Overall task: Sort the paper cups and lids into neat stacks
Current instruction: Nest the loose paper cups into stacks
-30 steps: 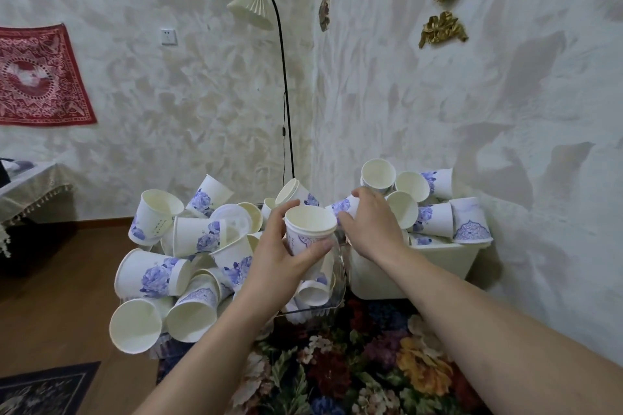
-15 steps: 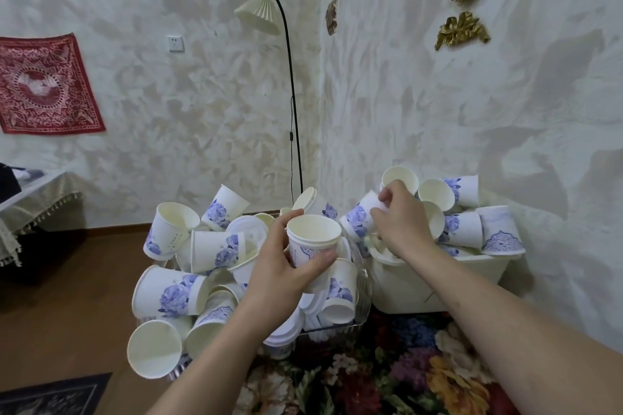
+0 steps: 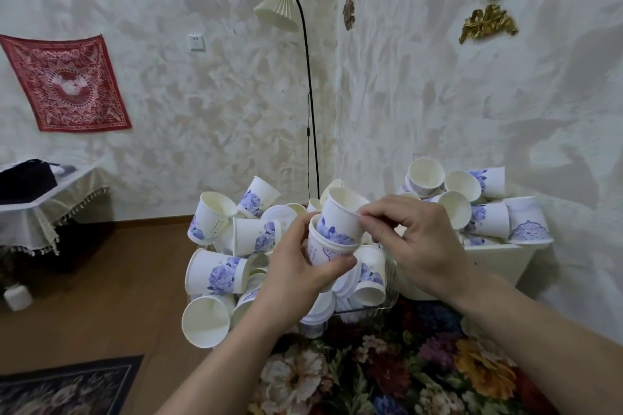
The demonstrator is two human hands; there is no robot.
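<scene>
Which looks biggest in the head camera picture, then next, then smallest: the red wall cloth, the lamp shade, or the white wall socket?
1. Red wall cloth, by far the largest.
2. Lamp shade, clearly smaller.
3. White wall socket, the smallest.

These are apparent sizes only; true sizes may differ.

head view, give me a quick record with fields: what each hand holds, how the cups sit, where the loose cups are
left hand: left hand grips the lower cup
right hand: right hand pinches the upper cup by its rim
cup fit: upper cup partly nested in the lower one, tilted
loose cups: jumbled in the clear tray and on the white bin
lids: white lids under the left hand
</scene>
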